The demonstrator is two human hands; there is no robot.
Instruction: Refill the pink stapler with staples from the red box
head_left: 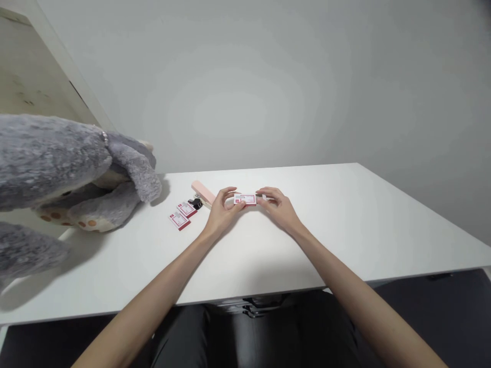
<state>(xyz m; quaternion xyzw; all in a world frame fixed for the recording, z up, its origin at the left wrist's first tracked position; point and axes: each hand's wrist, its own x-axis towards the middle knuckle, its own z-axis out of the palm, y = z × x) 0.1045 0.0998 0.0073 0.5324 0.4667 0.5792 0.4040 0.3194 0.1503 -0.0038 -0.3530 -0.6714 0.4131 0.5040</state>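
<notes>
A person's 2 bare hands meet at 1 small white-and-red box [245, 200] above or on a white surface [345, 225], contact with it unclear; the left hand [221, 212] pinches the box's left end, thumb in front; the right hand [284, 210] curls at its right end around a small white piece [264, 197], though how firmly cannot be told; to the box's left, beyond the left hand, lie 2 matching boxes [179, 220], side by side, near a small black object [197, 203]; a long pink object [202, 191] slants between these and the box; a grey plush toy [72, 151] sits well to the box's left.
</notes>
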